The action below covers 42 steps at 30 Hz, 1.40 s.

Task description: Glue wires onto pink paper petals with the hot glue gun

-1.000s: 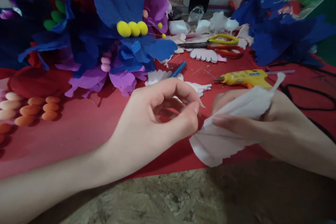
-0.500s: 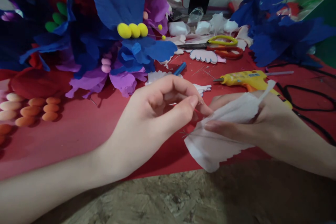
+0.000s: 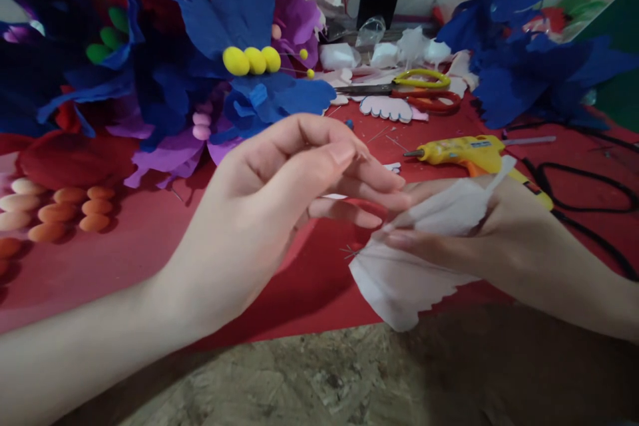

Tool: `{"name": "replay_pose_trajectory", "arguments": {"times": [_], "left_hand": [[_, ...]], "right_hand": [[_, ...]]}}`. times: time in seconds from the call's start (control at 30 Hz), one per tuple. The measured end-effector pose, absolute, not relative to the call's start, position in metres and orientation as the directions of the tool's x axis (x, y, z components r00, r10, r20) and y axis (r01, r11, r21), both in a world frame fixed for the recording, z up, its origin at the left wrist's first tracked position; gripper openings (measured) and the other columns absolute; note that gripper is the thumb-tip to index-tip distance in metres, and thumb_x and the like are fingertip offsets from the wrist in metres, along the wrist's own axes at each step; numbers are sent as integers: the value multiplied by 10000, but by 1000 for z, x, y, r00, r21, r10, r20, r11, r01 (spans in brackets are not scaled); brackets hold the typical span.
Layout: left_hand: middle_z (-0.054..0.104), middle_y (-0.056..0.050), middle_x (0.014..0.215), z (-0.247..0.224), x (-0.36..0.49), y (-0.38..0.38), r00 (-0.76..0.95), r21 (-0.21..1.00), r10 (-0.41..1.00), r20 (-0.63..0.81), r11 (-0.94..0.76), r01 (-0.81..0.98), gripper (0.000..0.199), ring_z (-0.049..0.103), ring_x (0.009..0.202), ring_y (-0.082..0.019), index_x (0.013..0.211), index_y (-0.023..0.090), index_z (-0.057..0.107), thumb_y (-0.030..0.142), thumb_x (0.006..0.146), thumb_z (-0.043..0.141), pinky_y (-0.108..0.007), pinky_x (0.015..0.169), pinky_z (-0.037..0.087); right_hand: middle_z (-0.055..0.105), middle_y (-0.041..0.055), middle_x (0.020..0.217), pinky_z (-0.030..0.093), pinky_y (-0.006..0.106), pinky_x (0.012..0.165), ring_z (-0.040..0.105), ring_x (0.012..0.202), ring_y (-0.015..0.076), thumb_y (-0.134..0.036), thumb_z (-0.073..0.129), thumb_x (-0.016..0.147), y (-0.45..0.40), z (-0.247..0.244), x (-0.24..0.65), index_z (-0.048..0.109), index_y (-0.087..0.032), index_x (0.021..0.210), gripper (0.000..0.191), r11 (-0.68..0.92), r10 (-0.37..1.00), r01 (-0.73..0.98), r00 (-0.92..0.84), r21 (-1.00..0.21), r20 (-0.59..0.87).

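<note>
My right hand (image 3: 479, 226) pinches a white crepe-paper petal piece (image 3: 409, 293) between thumb and fingers. Thin wire ends (image 3: 352, 251) stick out of the paper at its left side. Just left of it is my left hand (image 3: 279, 193), thumb pressed to the index finger and the other fingers stretched toward the right hand. Whatever may lie in that pinch is too small to make out. The left fingertips reach close to the right hand's fingers; whether they touch I cannot tell.
Blue paper flowers (image 3: 239, 6) with yellow balls (image 3: 252, 60) stand at the back left. A yellow glue gun (image 3: 459, 150) with a black cord (image 3: 589, 203) lies right. Scissors (image 3: 424, 90) and a paper cutout (image 3: 385, 108) lie behind. Orange balls (image 3: 52, 213) sit left on the red table (image 3: 309, 293).
My left hand has shifted a little left and up, its lower fingers now straighter. My right hand and the white paper have hardly moved.
</note>
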<state>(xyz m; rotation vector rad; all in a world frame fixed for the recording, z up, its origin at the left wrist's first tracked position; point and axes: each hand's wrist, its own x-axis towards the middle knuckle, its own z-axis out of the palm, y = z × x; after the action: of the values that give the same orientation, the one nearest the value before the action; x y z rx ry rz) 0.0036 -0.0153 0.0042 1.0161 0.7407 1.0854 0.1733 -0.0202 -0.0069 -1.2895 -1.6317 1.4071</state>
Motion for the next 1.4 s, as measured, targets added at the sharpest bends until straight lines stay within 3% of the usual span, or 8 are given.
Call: {"name": "replay_pose_trajectory", "arguments": {"times": [0.27, 0.37, 0.47, 0.53, 0.77, 0.97, 1.17, 1.4], "left_hand": [[622, 64, 640, 12, -8, -11, 220, 896, 922, 319, -218, -386, 261, 638, 721, -64, 683, 132, 552, 90, 864, 369, -150, 633, 493], [607, 52, 639, 10, -8, -7, 175, 957, 948, 267, -239, -165, 185, 601, 644, -71, 717, 130, 547, 61, 835, 423, -186, 581, 471], [578, 51, 594, 5, -5, -3, 278, 972, 952, 131, -178, 153, 152, 545, 570, -64, 677, 142, 539, 55, 786, 479, -190, 549, 434], [565, 56, 585, 1, -2, -3, 350, 951, 934, 67, -166, 260, 142, 539, 584, -68, 647, 150, 550, 75, 757, 501, -176, 550, 423], [587, 67, 607, 0, 4, -13, 474, 956, 880, 32, -165, 242, 154, 544, 579, -70, 607, 181, 586, 131, 715, 488, -156, 597, 457], [596, 67, 628, -1, 4, -15, 450, 938, 891, 61, -206, 281, 90, 564, 612, -77, 631, 184, 588, 165, 719, 587, -145, 587, 460], [588, 79, 625, -2, 3, -15, 437, 962, 899, 39, -152, 229, 118, 557, 632, -55, 634, 174, 598, 112, 733, 581, -111, 628, 454], [560, 60, 660, -2, 3, -13, 390, 980, 921, 1, -77, 181, 115, 560, 674, -81, 666, 183, 560, 169, 773, 522, -146, 642, 454]], "right_hand": [[663, -30, 587, 490, 145, 413, 615, 495, 112, -238, 702, 598, -19, -5, 172, 663, -243, 551, 62, 9, 956, 282, -282, -960, -74], [630, -27, 536, 460, 139, 367, 577, 440, 102, -234, 701, 601, -20, -4, 174, 660, -238, 548, 67, 19, 962, 288, -266, -957, -60], [597, -44, 520, 414, 120, 328, 542, 409, 80, -271, 709, 626, -21, -5, 178, 661, -258, 584, 65, 9, 960, 247, -274, -969, -61], [584, -59, 520, 383, 101, 315, 518, 396, 60, -299, 720, 632, -21, -7, 180, 658, -281, 603, 70, 3, 961, 216, -271, -976, -57], [582, -61, 538, 388, 82, 344, 515, 420, 45, -300, 746, 601, -20, -9, 179, 670, -284, 584, 79, -29, 975, 186, -213, -982, -69], [586, -55, 547, 390, 103, 338, 517, 421, 59, -293, 737, 605, -21, -7, 180, 672, -292, 583, 68, -15, 976, 196, -208, -981, -56], [598, -61, 561, 390, 76, 344, 532, 429, 49, -277, 731, 631, -20, -8, 181, 667, -284, 610, 68, -40, 970, 158, -230, -987, -76], [626, -65, 592, 419, 75, 370, 576, 463, 64, -308, 732, 641, -23, -10, 183, 665, -301, 646, 67, -85, 967, 118, -231, -989, -111]]}}
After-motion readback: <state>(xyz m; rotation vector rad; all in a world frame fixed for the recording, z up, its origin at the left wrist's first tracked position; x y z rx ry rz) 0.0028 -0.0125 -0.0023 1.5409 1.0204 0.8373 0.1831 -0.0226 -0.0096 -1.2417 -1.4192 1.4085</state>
